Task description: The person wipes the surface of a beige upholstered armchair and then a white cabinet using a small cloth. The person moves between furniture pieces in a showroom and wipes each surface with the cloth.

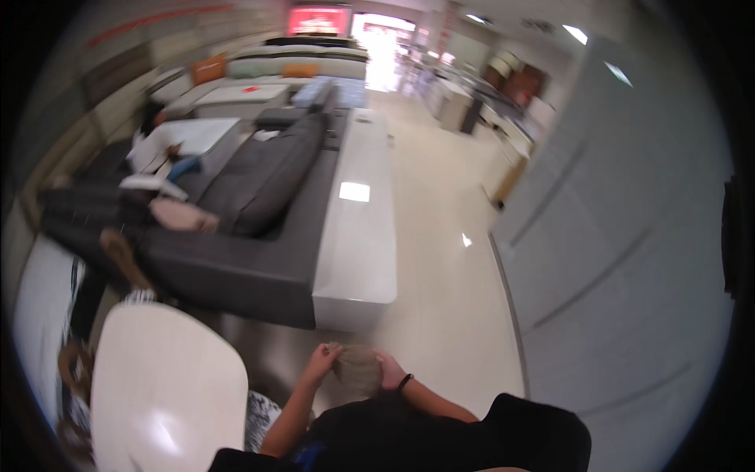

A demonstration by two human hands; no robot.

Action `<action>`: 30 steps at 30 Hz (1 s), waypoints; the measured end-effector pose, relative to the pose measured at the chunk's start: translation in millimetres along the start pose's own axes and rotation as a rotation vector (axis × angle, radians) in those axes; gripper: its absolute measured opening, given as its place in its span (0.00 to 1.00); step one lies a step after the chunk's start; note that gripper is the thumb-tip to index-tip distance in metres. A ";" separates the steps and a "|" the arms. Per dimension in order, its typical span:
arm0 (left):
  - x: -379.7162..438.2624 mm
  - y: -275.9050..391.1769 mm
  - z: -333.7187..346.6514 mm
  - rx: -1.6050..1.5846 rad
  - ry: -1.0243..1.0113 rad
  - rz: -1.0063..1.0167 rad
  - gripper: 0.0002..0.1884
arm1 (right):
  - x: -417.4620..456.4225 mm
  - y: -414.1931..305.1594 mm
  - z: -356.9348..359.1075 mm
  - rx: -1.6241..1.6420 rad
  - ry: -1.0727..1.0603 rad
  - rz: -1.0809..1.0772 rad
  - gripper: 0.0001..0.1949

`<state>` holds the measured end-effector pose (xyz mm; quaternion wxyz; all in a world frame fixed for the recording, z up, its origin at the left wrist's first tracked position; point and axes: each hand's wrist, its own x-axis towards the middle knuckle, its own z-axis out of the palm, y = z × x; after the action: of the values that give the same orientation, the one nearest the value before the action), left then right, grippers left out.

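Note:
A folded greyish-brown cloth [360, 371] is held between my two hands in front of my body, its details blurred. My left hand [321, 363] pinches its upper left edge. On the other side, my right hand [390, 370] grips the cloth's right edge, a black band around that wrist. Just beyond the hands stands the near end of a long glossy white cabinet [360, 248].
A pale rounded table [168, 377] stands close at the left, with patterned chairs [259, 413] around it. A dark grey sofa [236, 259] backs onto the cabinet. A person [156, 150] sits beyond. Tiled floor [436, 283] runs between the cabinet and a grey wall [601, 248].

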<state>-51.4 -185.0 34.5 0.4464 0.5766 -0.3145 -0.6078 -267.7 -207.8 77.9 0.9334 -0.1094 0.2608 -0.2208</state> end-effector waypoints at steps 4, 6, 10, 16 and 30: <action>38.4 22.7 40.9 0.176 -0.096 0.072 0.17 | -7.0 -22.0 -44.5 0.038 0.181 -0.173 0.24; 62.6 31.9 70.3 0.267 -0.122 0.092 0.17 | -10.4 -38.7 -74.3 0.023 0.118 -0.346 0.24; 126.2 28.1 136.1 0.378 -0.239 0.108 0.18 | -21.6 -75.0 -183.3 0.229 0.125 -0.439 0.23; 201.2 68.0 250.0 0.560 -0.482 -0.034 0.28 | -98.8 -157.5 -287.1 0.050 0.656 -0.532 0.11; 340.6 80.8 285.3 0.606 -0.333 -0.219 0.25 | -26.6 -318.4 -373.6 -0.833 0.829 -0.477 0.20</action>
<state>-295.4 -563.7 3.1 0.1300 0.6060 -0.4852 -0.6168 -601.0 -508.3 -122.6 0.5591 -0.4240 0.6330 -0.3269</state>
